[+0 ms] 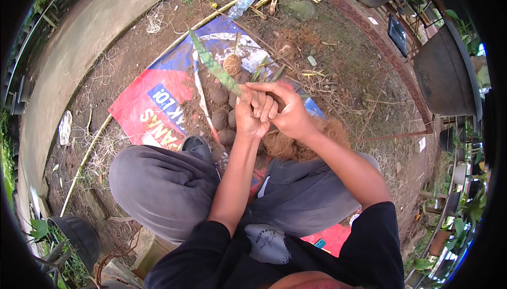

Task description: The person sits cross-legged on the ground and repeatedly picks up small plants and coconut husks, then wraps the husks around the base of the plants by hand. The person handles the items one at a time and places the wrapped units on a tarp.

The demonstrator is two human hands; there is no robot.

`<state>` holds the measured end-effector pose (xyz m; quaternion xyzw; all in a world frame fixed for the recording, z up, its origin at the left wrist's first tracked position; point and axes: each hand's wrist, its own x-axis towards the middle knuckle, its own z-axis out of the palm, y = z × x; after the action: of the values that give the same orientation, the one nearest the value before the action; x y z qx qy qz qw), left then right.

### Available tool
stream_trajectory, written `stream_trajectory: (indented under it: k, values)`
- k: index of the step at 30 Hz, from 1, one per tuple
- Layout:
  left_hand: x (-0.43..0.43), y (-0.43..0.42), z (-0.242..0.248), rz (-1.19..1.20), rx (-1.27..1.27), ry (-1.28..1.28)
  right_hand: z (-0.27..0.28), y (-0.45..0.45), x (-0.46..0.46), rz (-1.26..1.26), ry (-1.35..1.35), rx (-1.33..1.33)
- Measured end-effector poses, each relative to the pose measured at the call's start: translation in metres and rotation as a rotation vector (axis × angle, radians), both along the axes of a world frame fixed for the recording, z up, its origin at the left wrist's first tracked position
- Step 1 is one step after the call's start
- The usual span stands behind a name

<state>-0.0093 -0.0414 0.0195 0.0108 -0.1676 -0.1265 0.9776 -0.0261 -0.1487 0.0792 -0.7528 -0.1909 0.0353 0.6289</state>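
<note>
A long, mottled green leaf (214, 66) slants up and left from its base, which my left hand (253, 111) pinches between thumb and fingers. My right hand (287, 109) meets the left from the right, its fingertips at the leaf's base; whether it also grips the leaf is unclear. Below and behind the hands, several dark round balls (219, 119) lie on a printed banner (174, 79). One brown ball wound with pale string (232, 64) sits just above them, with cut leaf pieces (259, 68) to its right. Brown fibre (323, 138) lies partly beneath my right forearm.
A clear plastic bottle (242, 6) lies beyond the banner. Loose pale string (105, 150) is spread on the soil at the left. A rusty metal bar (368, 31) curves across the upper right, near a large dark pot (447, 71). Another dark pot (79, 237) stands at lower left.
</note>
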Motion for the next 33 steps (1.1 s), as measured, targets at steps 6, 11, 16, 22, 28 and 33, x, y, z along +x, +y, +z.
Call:
stream_trajectory:
  k: [6,11,16,22,28,33]
  values:
    - [0.002,-0.002,0.027,-0.038,-0.041,0.378,0.01,0.001,0.001,-0.061,-0.107,-0.197]
    - [0.003,0.003,0.022,0.154,0.329,0.267,0.025,-0.009,0.009,-0.017,-0.243,-0.247]
    - [-0.001,0.002,0.018,0.024,0.18,0.325,0.024,-0.007,0.003,-0.032,-0.509,-0.42]
    - [-0.006,0.002,0.017,-0.043,0.113,0.298,0.014,-0.008,0.001,-0.123,-0.707,-0.45]
    - [-0.01,-0.008,0.04,0.008,0.14,0.39,0.016,0.001,-0.003,-0.209,-0.555,-0.269]
    - [-0.011,-0.009,0.04,0.226,0.388,0.205,0.024,0.013,-0.011,-0.214,-0.181,-0.095]
